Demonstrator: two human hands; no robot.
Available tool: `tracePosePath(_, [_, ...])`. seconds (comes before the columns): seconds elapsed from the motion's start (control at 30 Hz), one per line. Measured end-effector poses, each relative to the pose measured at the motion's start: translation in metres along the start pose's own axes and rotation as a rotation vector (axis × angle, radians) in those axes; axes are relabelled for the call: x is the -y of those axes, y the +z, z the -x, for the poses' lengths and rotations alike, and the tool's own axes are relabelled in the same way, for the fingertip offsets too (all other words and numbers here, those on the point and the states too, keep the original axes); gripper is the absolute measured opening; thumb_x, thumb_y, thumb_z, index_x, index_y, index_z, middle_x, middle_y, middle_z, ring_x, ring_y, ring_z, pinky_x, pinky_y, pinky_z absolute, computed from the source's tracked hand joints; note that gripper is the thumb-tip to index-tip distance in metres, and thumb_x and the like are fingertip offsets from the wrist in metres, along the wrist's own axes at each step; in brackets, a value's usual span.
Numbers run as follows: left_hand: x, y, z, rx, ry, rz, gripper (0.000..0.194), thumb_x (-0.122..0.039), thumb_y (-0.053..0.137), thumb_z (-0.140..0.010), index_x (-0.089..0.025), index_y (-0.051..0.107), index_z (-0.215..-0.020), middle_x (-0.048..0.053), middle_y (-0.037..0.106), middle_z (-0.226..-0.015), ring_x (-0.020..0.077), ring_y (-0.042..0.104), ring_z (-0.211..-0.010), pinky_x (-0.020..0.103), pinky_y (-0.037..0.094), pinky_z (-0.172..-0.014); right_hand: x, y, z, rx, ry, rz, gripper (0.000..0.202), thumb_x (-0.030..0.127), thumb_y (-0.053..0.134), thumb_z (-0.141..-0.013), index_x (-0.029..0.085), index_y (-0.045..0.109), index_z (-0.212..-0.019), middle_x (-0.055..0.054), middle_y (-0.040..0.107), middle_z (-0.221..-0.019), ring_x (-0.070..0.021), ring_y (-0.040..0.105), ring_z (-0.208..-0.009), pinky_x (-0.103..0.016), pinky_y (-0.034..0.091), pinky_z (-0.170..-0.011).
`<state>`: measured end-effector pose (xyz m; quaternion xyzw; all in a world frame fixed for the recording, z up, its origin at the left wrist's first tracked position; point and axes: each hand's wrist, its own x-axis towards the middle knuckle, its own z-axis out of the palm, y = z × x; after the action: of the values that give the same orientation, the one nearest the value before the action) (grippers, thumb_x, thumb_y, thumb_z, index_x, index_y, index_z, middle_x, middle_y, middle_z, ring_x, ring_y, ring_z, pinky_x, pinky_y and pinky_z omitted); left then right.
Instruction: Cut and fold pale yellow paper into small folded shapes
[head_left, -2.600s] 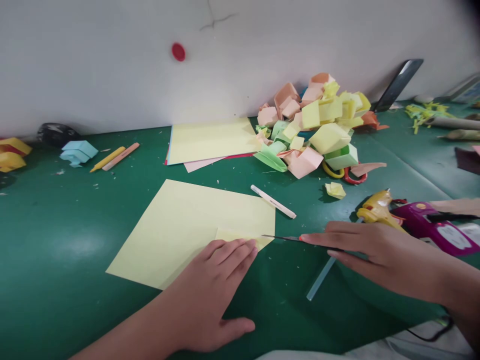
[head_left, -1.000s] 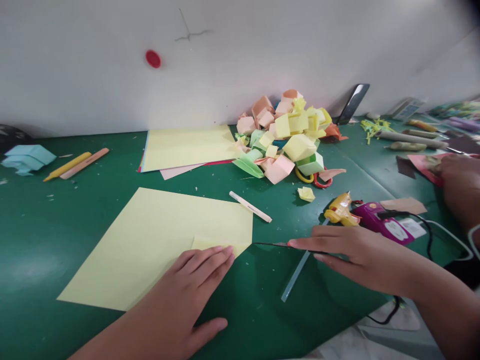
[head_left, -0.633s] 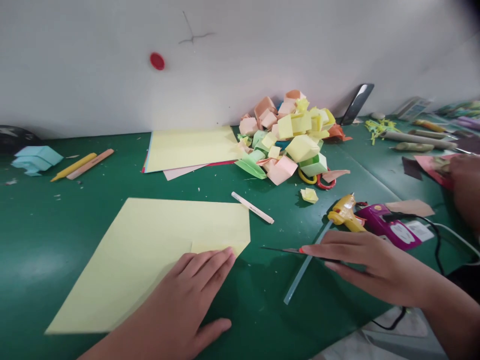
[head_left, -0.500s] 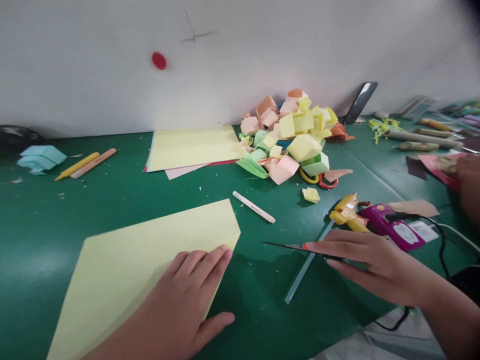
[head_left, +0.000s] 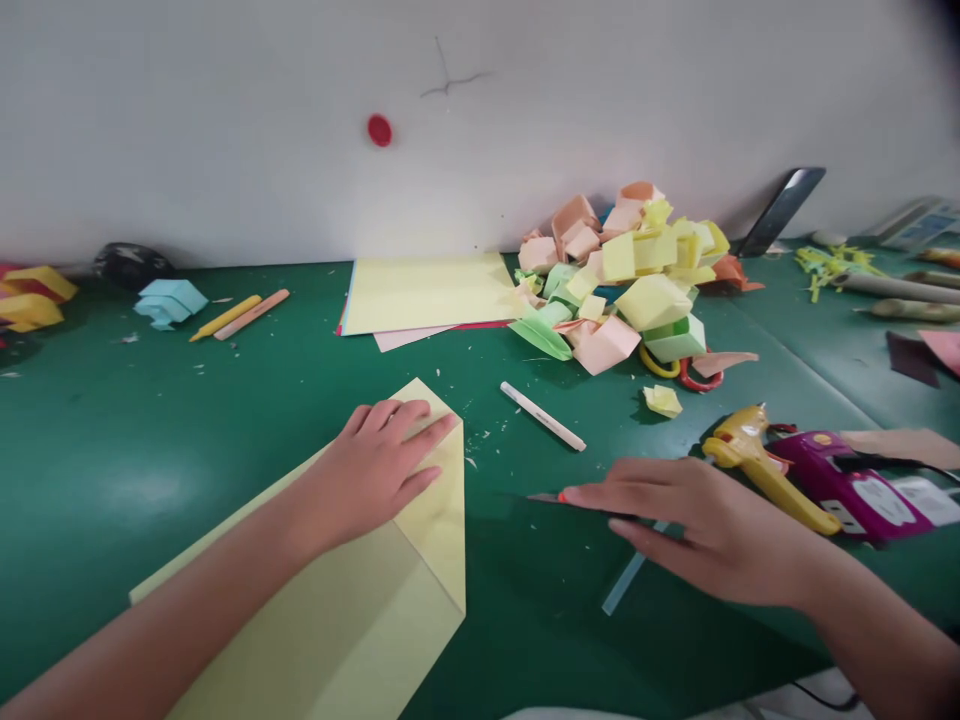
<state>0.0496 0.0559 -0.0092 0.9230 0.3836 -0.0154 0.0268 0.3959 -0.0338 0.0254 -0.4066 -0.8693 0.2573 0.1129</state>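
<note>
A large pale yellow sheet (head_left: 300, 620) lies on the green table, with a folded flap along its right side. Resting on the sheet near its upper corner is my left hand (head_left: 382, 460), its fingers spread over the flap. My right hand (head_left: 675, 520) grips a thin knife (head_left: 546, 498) between thumb and fingers, the blade pointing left, to the right of the sheet. Under that hand a translucent glue stick (head_left: 624, 588) sticks out. A white marker (head_left: 543, 416) lies above and between the hands.
A pile of folded paper pieces (head_left: 622, 280) stands at the wall, beside stacked sheets (head_left: 431, 295). A yellow glue gun (head_left: 765, 465) and a purple power strip (head_left: 862, 485) lie at right. A phone (head_left: 784, 212) leans on the wall. Two pens (head_left: 240, 315) lie at left.
The yellow sheet has turned, and its folded flap now shows. My left hand has shifted up toward the top corner. My right hand still holds the knife. The view has swung left.
</note>
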Motion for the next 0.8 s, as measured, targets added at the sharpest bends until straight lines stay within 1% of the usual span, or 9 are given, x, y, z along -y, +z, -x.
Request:
tracePosePath(0.03, [0.006, 0.001, -0.002, 0.004, -0.006, -0.01, 0.049, -0.042, 0.03, -0.106, -0.032, 0.04, -0.153, 0.01, 0.046, -0.149, 0.0345, 0.04, -0.133, 0.051, 0.032, -0.107, 0.004, 0.004, -0.006, 0.01, -0.034, -0.009, 0.05, 0.017, 0.043, -0.102, 0.037, 0.047, -0.148, -0.003, 0.065, -0.099, -0.0133, 0.061, -0.077, -0.024, 0.045, -0.066])
tracePosePath(0.1, [0.015, 0.001, -0.007, -0.005, -0.039, -0.025, 0.051, -0.045, 0.029, -0.106, -0.032, 0.038, -0.154, 0.011, 0.04, -0.155, 0.0357, 0.035, -0.138, 0.053, 0.028, -0.109, 0.012, 0.013, -0.017, 0.038, -0.096, -0.027, 0.048, 0.017, 0.043, -0.102, 0.035, 0.051, -0.145, -0.003, 0.066, -0.098, -0.0128, 0.06, -0.075, -0.024, 0.044, -0.066])
tracePosePath(0.2, [0.024, 0.002, -0.014, -0.027, -0.112, -0.041, 0.053, -0.048, 0.029, -0.106, -0.03, 0.038, -0.155, 0.012, 0.036, -0.158, 0.0356, 0.033, -0.14, 0.052, 0.027, -0.109, 0.022, 0.027, -0.03, 0.061, -0.129, -0.05, 0.049, 0.015, 0.045, -0.1, 0.033, 0.053, -0.144, -0.004, 0.066, -0.098, -0.0129, 0.06, -0.077, -0.024, 0.044, -0.067])
tracePosePath(0.37, [0.026, 0.002, -0.022, -0.051, -0.238, -0.093, 0.055, -0.049, 0.026, -0.106, -0.025, 0.038, -0.155, 0.016, 0.038, -0.155, 0.037, 0.04, -0.134, 0.054, 0.029, -0.105, 0.03, 0.039, -0.046, -0.005, -0.103, -0.056, 0.049, 0.017, 0.044, -0.1, 0.031, 0.051, -0.147, -0.003, 0.064, -0.092, -0.0135, 0.059, -0.075, -0.024, 0.046, -0.067])
tracePosePath(0.5, [0.024, -0.001, -0.02, -0.065, -0.283, -0.097, 0.055, -0.048, 0.027, -0.106, -0.023, 0.04, -0.153, 0.017, 0.041, -0.153, 0.037, 0.042, -0.133, 0.054, 0.028, -0.105, 0.025, 0.041, -0.05, -0.031, -0.071, 0.023, 0.051, 0.015, 0.043, -0.098, 0.032, 0.051, -0.146, -0.003, 0.064, -0.093, -0.0139, 0.06, -0.076, -0.025, 0.046, -0.067])
tracePosePath(0.57, [0.026, -0.004, -0.016, -0.049, -0.274, -0.066, 0.053, -0.045, 0.027, -0.106, -0.022, 0.041, -0.152, 0.015, 0.041, -0.155, 0.0356, 0.043, -0.133, 0.055, 0.027, -0.107, 0.019, 0.042, -0.05, -0.029, -0.068, 0.051, 0.052, 0.014, 0.043, -0.098, 0.032, 0.051, -0.146, -0.003, 0.064, -0.094, -0.0137, 0.06, -0.076, -0.025, 0.045, -0.066])
tracePosePath(0.63, [0.033, -0.006, -0.008, -0.002, -0.247, -0.019, 0.053, -0.044, 0.028, -0.106, -0.022, 0.041, -0.152, 0.013, 0.039, -0.158, 0.0344, 0.042, -0.136, 0.053, 0.029, -0.109, 0.014, 0.041, -0.048, -0.028, -0.066, 0.062, 0.052, 0.014, 0.043, -0.098, 0.033, 0.052, -0.145, -0.003, 0.064, -0.093, -0.0136, 0.061, -0.075, -0.025, 0.045, -0.066])
tracePosePath(0.7, [0.043, -0.007, 0.005, 0.046, -0.228, 0.025, 0.056, -0.047, 0.032, -0.104, -0.023, 0.038, -0.154, 0.011, 0.033, -0.162, 0.034, 0.035, -0.143, 0.05, 0.032, -0.11, 0.01, 0.04, -0.047, -0.03, -0.067, 0.066, 0.052, 0.014, 0.042, -0.098, 0.033, 0.052, -0.145, -0.003, 0.064, -0.093, -0.0136, 0.061, -0.075, -0.025, 0.045, -0.066])
tracePosePath(0.8, [0.058, -0.007, 0.03, 0.065, -0.239, 0.043, 0.061, -0.053, 0.038, -0.102, -0.028, 0.032, -0.157, 0.007, 0.03, -0.165, 0.0315, 0.031, -0.147, 0.048, 0.03, -0.114, 0.006, 0.035, -0.046, -0.042, -0.064, 0.083, 0.053, 0.012, 0.042, -0.097, 0.033, 0.053, -0.145, -0.003, 0.065, -0.094, -0.0135, 0.062, -0.076, -0.025, 0.045, -0.066])
